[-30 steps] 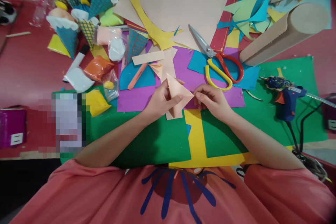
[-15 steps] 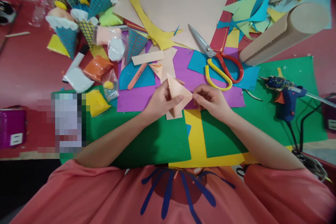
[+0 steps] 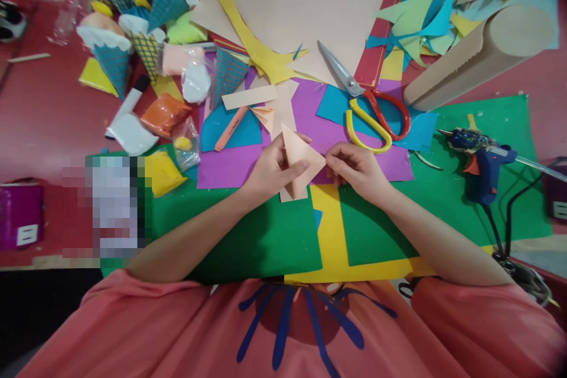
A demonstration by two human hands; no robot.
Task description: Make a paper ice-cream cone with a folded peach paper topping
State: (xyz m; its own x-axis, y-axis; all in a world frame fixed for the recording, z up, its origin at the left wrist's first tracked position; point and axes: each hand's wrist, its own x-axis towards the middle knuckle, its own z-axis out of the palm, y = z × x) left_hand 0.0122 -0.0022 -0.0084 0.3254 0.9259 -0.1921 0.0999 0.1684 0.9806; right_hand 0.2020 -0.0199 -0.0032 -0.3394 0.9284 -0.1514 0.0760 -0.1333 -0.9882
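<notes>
A small folded piece of peach paper (image 3: 305, 160) is held over the purple and green sheets. My left hand (image 3: 273, 168) grips its left side, thumb on top and fingers behind. The fingertips of my right hand (image 3: 354, 170) pinch the paper's right-hand corner. Beneath it, part of a peach strip (image 3: 289, 194) shows. A small pleated peach piece (image 3: 264, 117) and a peach marker (image 3: 231, 129) lie just beyond my left hand. Scissors with red and yellow handles (image 3: 370, 124) rest beyond my right hand.
At the right are a blue glue gun (image 3: 487, 174) with its cord and a rolled beige sheet (image 3: 465, 65). Several patterned cones (image 3: 110, 62) stand or lie at the upper left, near clay packets (image 3: 166, 115). A large beige sheet (image 3: 305, 0) lies at the back.
</notes>
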